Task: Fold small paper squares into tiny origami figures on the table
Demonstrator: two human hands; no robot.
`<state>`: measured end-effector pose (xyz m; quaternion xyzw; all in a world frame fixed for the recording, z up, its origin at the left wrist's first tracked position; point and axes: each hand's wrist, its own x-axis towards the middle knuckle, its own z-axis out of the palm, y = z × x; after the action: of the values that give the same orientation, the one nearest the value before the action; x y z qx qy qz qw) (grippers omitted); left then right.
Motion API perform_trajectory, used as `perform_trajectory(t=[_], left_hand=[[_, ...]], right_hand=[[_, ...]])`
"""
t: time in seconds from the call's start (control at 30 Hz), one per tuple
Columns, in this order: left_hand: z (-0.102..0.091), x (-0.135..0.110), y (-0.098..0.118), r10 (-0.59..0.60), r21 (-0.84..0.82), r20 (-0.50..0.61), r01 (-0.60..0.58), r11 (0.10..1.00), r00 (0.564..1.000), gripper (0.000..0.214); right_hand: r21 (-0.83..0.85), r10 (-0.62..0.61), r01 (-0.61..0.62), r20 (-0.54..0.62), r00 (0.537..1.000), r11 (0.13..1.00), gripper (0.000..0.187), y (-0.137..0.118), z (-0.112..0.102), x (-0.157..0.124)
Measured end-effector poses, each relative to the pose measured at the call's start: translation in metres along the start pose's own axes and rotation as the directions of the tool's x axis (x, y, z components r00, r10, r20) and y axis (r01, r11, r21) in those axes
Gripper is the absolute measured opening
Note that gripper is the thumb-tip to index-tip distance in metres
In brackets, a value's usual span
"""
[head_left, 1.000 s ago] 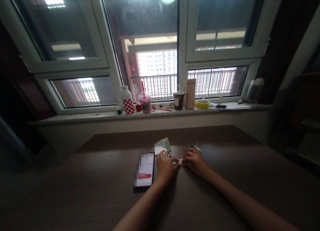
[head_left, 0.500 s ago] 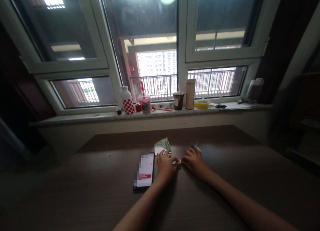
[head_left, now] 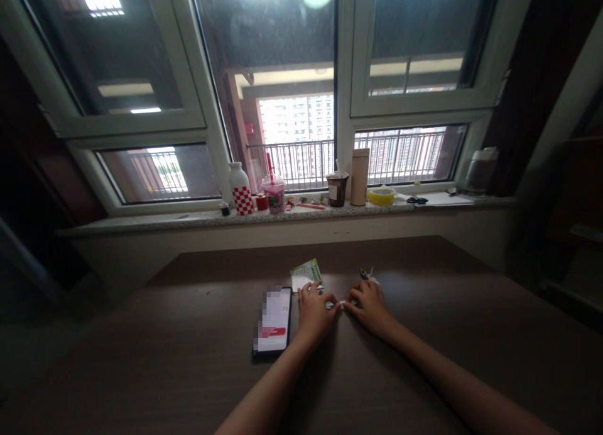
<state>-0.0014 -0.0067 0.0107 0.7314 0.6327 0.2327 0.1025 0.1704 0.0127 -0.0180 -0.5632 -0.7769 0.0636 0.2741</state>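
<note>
Between the fingertips of both hands is a small white piece (head_left: 342, 305), too small to make out in kind. My left hand (head_left: 315, 312) pinches it with thumb and forefinger, its other fingers stretched toward a green-and-white printed card (head_left: 307, 274). From the other side my right hand (head_left: 370, 306) pinches the same piece, fingers bent. Just beyond the right fingers lies a small crumpled wrapper-like item (head_left: 370, 275), partly covered by them. A phone (head_left: 276, 325) with a lit screen lies flat, left of my left wrist.
The brown table (head_left: 164, 347) reaches to the wall under the window. On the sill (head_left: 198, 221) stand a checkered bottle (head_left: 242, 196), a pink cup with a straw (head_left: 274, 193), a dark cup (head_left: 336, 190), a beige flask (head_left: 360, 177), yellow tape (head_left: 381, 198) and scissors (head_left: 417, 200).
The hands have barely shifted, and the fingertips stay together at the white piece. My right fingers have moved slightly over the crumpled item. The card and phone lie as before.
</note>
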Motion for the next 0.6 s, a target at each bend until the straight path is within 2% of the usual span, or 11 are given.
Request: perform_trajectory(t=[0.6], left_hand=[[-0.0008, 0.0011, 0.005, -0.032, 0.03, -0.012, 0.032, 0.999, 0.999, 0.018]], right_hand=[[-0.035, 0.125, -0.125, 0.015, 0.992, 0.992, 0.018, -0.0069, 0.0004, -0.0001]])
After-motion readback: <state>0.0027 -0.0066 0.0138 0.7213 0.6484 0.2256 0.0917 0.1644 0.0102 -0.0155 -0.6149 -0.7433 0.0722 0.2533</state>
